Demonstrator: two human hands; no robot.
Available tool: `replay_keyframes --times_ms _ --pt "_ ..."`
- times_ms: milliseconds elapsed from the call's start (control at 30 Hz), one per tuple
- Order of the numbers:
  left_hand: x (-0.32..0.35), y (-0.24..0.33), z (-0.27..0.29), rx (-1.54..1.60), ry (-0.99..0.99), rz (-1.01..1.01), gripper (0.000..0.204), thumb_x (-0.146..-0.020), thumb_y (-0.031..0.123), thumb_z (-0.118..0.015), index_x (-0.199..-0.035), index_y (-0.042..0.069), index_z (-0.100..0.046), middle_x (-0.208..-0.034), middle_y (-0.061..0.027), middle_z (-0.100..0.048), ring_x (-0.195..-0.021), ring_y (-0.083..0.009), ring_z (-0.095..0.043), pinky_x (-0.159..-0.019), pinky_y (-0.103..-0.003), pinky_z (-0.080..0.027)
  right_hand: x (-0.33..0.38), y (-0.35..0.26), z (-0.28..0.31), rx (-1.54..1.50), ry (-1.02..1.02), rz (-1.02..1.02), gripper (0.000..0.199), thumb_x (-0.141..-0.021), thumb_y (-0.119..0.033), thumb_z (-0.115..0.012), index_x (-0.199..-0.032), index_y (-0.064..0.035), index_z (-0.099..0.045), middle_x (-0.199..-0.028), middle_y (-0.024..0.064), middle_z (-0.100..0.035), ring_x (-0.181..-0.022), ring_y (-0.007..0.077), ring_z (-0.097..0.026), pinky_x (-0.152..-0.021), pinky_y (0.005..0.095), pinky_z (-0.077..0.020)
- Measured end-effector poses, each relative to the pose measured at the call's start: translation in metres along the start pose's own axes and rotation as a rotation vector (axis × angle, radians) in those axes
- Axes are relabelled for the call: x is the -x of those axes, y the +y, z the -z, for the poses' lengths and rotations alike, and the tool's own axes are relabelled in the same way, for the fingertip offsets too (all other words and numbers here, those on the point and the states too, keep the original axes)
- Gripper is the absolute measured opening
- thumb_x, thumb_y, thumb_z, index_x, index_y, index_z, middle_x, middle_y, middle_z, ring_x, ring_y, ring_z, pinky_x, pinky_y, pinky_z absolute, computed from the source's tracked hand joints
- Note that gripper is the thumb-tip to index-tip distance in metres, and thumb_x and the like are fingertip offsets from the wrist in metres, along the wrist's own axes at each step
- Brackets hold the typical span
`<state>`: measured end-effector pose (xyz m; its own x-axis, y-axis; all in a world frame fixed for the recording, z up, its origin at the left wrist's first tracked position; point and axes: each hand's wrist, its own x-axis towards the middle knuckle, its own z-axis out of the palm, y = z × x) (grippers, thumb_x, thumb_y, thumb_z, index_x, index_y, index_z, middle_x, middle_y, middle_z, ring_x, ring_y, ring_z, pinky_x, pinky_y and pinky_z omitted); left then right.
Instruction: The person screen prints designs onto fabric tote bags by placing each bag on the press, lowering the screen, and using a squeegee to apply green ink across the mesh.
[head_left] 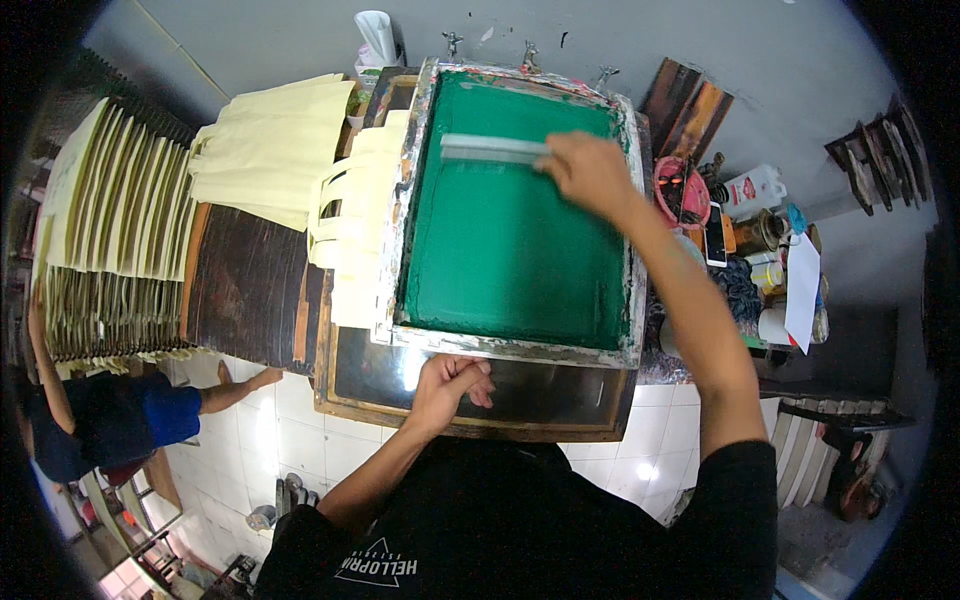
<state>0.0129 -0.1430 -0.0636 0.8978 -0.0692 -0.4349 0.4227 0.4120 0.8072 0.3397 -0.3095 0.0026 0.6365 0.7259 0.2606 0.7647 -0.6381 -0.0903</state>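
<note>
A screen printing frame with pale, paint-stained edges lies over a dark board on the table. Its green mesh fills the middle. Near the far end of the mesh, my right hand grips one end of a long pale squeegee, slightly blurred, which lies crosswise on the green surface. At the frame's near edge my left hand is closed, fingers curled against the rim; some fingertips are partly hidden.
Pale yellow sheets are stacked at left, with more hanging on a rack. Another person stands there. Right of the frame are a pink bowl, a phone, a white jug and several containers. Taps line the wall.
</note>
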Motion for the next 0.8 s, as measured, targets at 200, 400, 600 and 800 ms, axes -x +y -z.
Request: replay_keyframes --times_ms 200,400,600,800 --pt "0.005 0.026 0.014 0.294 -0.106 0.267 0.034 -0.097 0.017 -0.06 -0.118 -0.01 -0.062 -0.108 -0.0271 -0.071 -0.094 -0.033 -0.074 -0.084 -0.038 -0.06 -0.093 0.056 0.012 -0.217 -0.254 -0.207 0.049 -0.085 -0.048 -0.071 -0.122 -0.0163 -0.071 -0.109 0.0209 -0.072 -0.103 0.0387 -0.068 -0.092 0.0488 -0.0511" --pt "-0.004 0.06 0.018 0.064 -0.402 0.238 0.032 -0.103 0.024 -0.055 -0.115 -0.004 -0.065 -0.104 -0.0218 -0.073 -0.081 -0.0256 -0.075 -0.069 -0.034 -0.06 -0.106 0.05 -0.002 0.071 -0.189 -0.293 0.063 -0.084 -0.066 -0.063 -0.118 -0.0132 -0.073 -0.101 0.02 -0.074 -0.096 0.039 -0.07 -0.084 0.051 -0.0539" --pt "-0.111 0.168 -0.007 -0.782 0.06 -0.622 0.019 -0.098 0.017 -0.062 -0.11 0.003 -0.066 -0.104 -0.0103 -0.072 -0.095 -0.0222 -0.068 -0.084 -0.035 -0.052 -0.074 0.027 -0.011 0.204 -0.077 -0.313 0.072 -0.083 -0.073 -0.06 -0.113 -0.0096 -0.074 -0.09 0.0193 -0.074 -0.086 0.0384 -0.072 -0.078 0.0494 -0.0558" --pt "-0.223 0.226 0.021 -1.333 0.226 -0.996 0.028 -0.087 0.019 -0.073 -0.11 0.004 -0.07 -0.104 -0.0184 -0.071 -0.097 -0.0387 -0.067 -0.085 -0.043 -0.052 -0.047 -0.001 -0.004 0.133 -0.055 -0.276 0.066 -0.082 -0.071 -0.063 -0.097 -0.007 -0.073 -0.079 0.0171 -0.073 -0.075 0.037 -0.072 -0.068 0.0497 -0.055"
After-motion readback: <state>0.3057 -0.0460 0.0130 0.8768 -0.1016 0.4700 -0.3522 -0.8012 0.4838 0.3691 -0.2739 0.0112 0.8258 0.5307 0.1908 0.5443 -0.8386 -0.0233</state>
